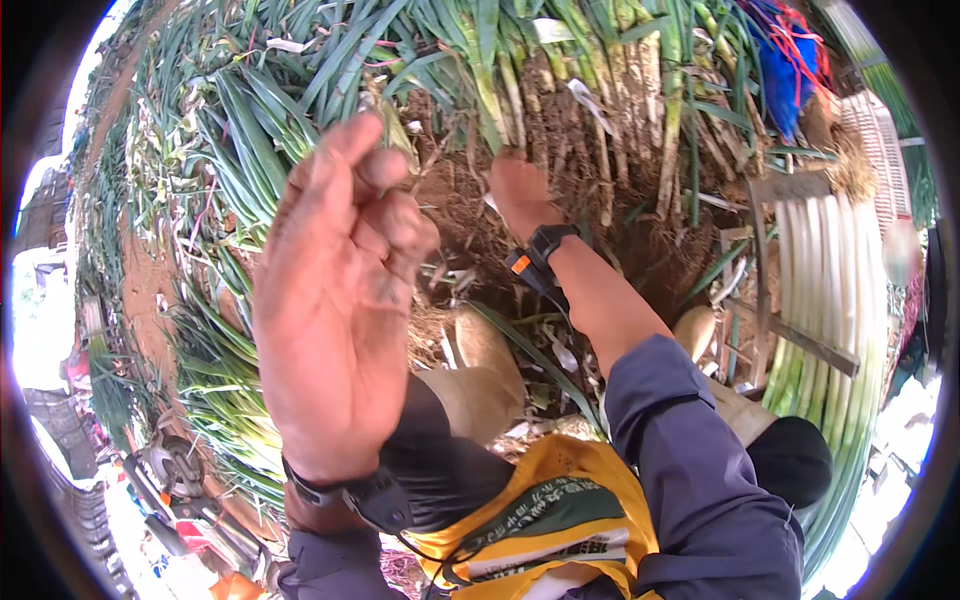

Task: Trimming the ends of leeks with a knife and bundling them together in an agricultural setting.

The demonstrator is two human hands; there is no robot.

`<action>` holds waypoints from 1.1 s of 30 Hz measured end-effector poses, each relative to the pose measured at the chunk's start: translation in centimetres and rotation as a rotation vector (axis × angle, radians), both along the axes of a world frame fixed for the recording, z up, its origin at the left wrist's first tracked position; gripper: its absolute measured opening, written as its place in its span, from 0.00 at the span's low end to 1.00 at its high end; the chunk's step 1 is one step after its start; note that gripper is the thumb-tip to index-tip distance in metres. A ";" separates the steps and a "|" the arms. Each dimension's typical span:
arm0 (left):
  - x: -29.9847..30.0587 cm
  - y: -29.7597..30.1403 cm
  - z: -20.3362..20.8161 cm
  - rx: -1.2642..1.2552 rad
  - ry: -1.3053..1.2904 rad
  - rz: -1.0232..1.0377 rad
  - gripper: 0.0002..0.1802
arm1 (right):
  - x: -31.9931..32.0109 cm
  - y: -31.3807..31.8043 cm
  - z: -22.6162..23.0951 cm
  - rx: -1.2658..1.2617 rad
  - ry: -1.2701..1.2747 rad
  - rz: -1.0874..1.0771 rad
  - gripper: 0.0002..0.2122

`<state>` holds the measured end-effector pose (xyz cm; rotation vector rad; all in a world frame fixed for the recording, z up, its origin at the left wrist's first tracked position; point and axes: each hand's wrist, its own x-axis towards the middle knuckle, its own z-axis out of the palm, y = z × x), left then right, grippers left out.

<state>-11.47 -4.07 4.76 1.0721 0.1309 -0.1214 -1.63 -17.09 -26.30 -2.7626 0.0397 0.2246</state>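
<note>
My left hand is raised close to the view, palm showing and fingers loosely bent, with nothing in it. Farther off, my right hand is closed at the lower end of a green onion, whose stalk rises from the fingers toward the far pile; its end is hidden in the hand. Beyond both hands lies a big heap of long green onions, with soil-covered roots toward me. To the left, more green onion leaves spread over the ground.
At the right, a row of cleaned white green onions lies by a metal-and-wood frame. Farther right are a blue bag with red ties and a pale plastic crate. A yellow apron covers my lap.
</note>
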 end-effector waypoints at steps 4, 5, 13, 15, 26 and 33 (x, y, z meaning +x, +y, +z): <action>1.2 0.1 -1.6 -0.083 0.003 -0.102 0.21 | 2.4 -1.9 -4.3 -0.032 -0.065 -0.132 0.18; 1.3 0.9 -1.8 -0.084 0.027 -0.071 0.21 | 2.6 -1.5 -2.7 0.175 0.029 -0.109 0.17; 0.6 1.7 -0.7 -0.077 0.043 -0.049 0.21 | -7.8 -7.0 5.1 0.916 0.368 -0.070 0.14; 0.2 1.2 -0.6 -0.115 0.035 -0.065 0.20 | -14.3 -8.1 1.6 0.820 0.485 -0.075 0.16; 1.8 1.5 -2.0 -0.024 0.062 0.175 0.18 | -17.4 -10.5 25.3 1.026 0.243 0.002 0.23; 1.5 2.1 -1.3 -0.012 -0.015 0.310 0.19 | -22.5 -6.8 25.0 1.055 0.184 0.304 0.13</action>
